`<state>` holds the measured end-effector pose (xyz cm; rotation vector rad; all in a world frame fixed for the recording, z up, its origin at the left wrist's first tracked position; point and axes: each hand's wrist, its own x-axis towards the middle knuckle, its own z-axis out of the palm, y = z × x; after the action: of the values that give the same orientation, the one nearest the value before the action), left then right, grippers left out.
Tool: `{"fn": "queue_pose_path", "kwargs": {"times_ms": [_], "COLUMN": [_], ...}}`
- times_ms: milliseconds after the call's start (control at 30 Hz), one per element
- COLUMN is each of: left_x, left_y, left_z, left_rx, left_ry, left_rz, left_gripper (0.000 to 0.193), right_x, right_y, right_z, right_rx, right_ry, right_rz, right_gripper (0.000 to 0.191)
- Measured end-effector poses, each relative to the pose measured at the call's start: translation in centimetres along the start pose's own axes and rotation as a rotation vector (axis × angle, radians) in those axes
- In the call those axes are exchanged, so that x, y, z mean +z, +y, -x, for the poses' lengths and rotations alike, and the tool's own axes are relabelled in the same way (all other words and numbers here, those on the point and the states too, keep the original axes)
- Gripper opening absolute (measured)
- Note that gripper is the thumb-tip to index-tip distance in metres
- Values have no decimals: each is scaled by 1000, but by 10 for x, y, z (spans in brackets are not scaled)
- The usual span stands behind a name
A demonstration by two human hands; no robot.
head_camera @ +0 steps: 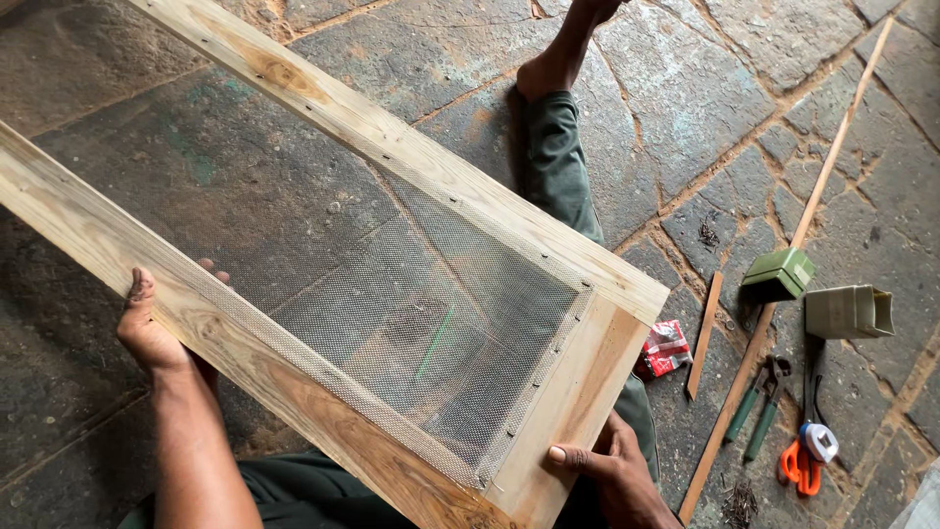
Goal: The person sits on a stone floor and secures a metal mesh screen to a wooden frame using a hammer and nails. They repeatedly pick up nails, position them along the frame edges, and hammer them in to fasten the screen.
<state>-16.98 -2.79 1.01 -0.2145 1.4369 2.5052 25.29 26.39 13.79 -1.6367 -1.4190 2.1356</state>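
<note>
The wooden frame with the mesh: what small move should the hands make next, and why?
Probably lower the wooden frame flat onto the stone floor. The left hand grips its long rail and the right hand its short end rail, so both are busy holding it up. The wire mesh is already fastened along the edges, and the pliers lie out of reach until a hand is free.

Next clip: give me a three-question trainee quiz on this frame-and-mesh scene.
1. True or false: both hands grip the wooden frame.
2. Which hand holds the frame's short end rail: left or right?
3. What covers the frame's opening?

Key: 1 true. 2 right. 3 fine wire mesh, fastened along the rails.
</note>
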Motion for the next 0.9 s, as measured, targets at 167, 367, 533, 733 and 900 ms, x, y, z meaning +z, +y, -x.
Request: {"fn": "queue_pose_path", "kwargs": {"times_ms": [167,367,533,733,900], "left_x": [-7,-29,-45,-64,-59], "left_y": [-5,5,9,-9,-26], "left_z": [13,47,73,84,77], "left_rx": [95,143,199,247,275], "left_ry": [87,248,543,645,559], "left_rz": [-84,101,221,363,423], "left_gripper": [72,64,55,40,37], "right_x": [-12,-19,34,133,177], "right_y": [-14,-66,-138,-208,-222], "right_z": [-12,-80,-165,-267,-304], "right_rx": [-100,-197,-257,-1091,-363], "right_ry": [-95,-315,-556,-807,-411], "right_rz": [18,144,164,826,536], "right_gripper": [81,66,62,36,43]}}
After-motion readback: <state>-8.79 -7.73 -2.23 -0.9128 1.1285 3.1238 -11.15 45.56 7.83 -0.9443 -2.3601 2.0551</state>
